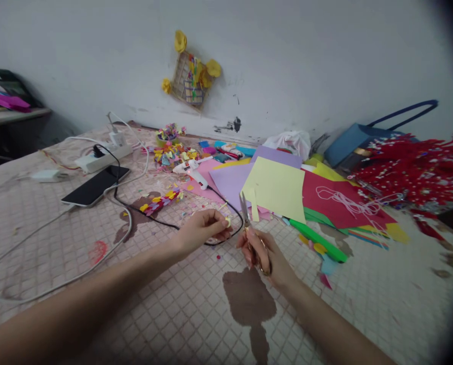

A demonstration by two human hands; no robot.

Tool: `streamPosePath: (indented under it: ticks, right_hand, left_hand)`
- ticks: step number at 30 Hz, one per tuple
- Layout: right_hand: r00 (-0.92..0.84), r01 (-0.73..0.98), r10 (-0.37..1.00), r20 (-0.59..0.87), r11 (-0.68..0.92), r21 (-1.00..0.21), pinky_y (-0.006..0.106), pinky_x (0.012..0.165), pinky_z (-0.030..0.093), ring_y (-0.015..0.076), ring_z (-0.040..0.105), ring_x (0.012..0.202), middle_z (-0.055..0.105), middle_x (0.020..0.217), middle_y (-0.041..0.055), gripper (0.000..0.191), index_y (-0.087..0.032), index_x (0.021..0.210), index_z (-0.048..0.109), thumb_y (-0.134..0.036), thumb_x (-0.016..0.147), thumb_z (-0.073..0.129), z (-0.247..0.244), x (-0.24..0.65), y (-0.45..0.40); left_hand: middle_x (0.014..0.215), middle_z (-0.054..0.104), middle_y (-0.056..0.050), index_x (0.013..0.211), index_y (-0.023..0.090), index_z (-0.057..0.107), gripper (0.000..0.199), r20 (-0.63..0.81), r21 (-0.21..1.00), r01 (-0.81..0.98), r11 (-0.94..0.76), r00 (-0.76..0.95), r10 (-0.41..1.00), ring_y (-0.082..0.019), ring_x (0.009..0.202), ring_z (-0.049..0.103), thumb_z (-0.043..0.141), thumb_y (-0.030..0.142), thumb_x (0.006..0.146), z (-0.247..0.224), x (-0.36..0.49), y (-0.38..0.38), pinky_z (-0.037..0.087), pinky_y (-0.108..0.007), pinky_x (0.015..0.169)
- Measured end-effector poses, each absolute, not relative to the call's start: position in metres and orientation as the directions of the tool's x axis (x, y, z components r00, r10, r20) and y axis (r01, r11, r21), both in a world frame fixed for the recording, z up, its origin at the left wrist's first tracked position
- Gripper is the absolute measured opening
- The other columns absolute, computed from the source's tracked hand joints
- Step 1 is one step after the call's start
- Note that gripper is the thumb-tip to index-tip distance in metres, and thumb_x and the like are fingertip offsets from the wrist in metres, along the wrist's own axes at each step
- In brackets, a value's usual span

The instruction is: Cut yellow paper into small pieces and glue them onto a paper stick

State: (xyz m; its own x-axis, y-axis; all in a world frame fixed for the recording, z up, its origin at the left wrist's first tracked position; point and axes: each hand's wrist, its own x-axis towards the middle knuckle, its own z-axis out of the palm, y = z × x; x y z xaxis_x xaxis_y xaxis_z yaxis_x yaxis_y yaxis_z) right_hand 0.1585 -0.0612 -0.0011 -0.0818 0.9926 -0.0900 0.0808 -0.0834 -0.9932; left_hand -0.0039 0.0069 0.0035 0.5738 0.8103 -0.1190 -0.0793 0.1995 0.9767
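My right hand (262, 253) is wrapped round the handles of a pair of scissors (245, 209), whose blades point up and away from me. Just left of it, my left hand (205, 226) pinches a small pale yellow piece of paper (228, 221) between thumb and fingers. Beyond the scissors lies a pale yellow sheet (275, 185), with a narrow strip (254, 203) of the same colour at its lower left corner. A white hot glue gun (192, 172) rests behind my left hand, and its black cord runs past both hands.
To the left are a tablet (96, 186), a power strip (104, 159) and looping white cables. Small colourful paper cutouts (175, 154) are piled at the back. Red paper (325, 200), white string (350, 203), a blue bag (350, 144) and a red fuzzy bundle (412, 170) lie on the right.
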Motion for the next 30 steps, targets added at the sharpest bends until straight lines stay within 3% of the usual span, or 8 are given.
streamPosePath:
  ticks: [5, 10, 30]
  right_hand:
    - [-0.159, 0.247, 0.975, -0.156, -0.114, -0.962, 0.019, 0.038, 0.029, 0.0065, 0.036, 0.037, 0.037, 0.045, -0.0070, 0.043, -0.016, 0.066, 0.052, -0.054, 0.083, 0.041, -0.003, 0.163, -0.062]
    - [-0.188, 0.313, 0.974, -0.130, -0.066, -0.948, 0.019, 0.037, 0.026, 0.0070, 0.034, 0.037, 0.036, 0.043, -0.0069, 0.043, -0.017, 0.063, 0.049, -0.055, 0.082, 0.042, -0.008, 0.164, -0.063]
    - [-0.157, 0.347, 0.975, -0.158, -0.095, -0.933, 0.020, 0.036, 0.024, 0.0070, 0.034, 0.037, 0.035, 0.046, -0.0067, 0.041, -0.018, 0.059, 0.045, -0.053, 0.079, 0.045, -0.007, 0.163, -0.065]
  left_hand:
    - [0.086, 0.066, -0.008, 0.073, 0.011, 0.051, 0.025, -0.074, 0.966, -0.159, 0.204, 0.588, 0.806, -0.012, 0.073, 0.062, 0.064, 0.032, 0.073, 0.007, -0.011, 0.018, 0.047, -0.027, 0.071]
    - [0.075, 0.066, -0.005, 0.074, 0.012, 0.052, 0.021, -0.059, 0.959, -0.182, 0.216, 0.618, 0.784, -0.011, 0.071, 0.063, 0.063, 0.030, 0.074, 0.005, -0.015, 0.025, 0.047, -0.025, 0.070]
    - [0.074, 0.066, -0.004, 0.075, 0.012, 0.053, 0.020, -0.041, 0.958, -0.193, 0.212, 0.638, 0.769, -0.009, 0.070, 0.062, 0.063, 0.029, 0.075, 0.003, -0.016, 0.026, 0.047, -0.024, 0.070]
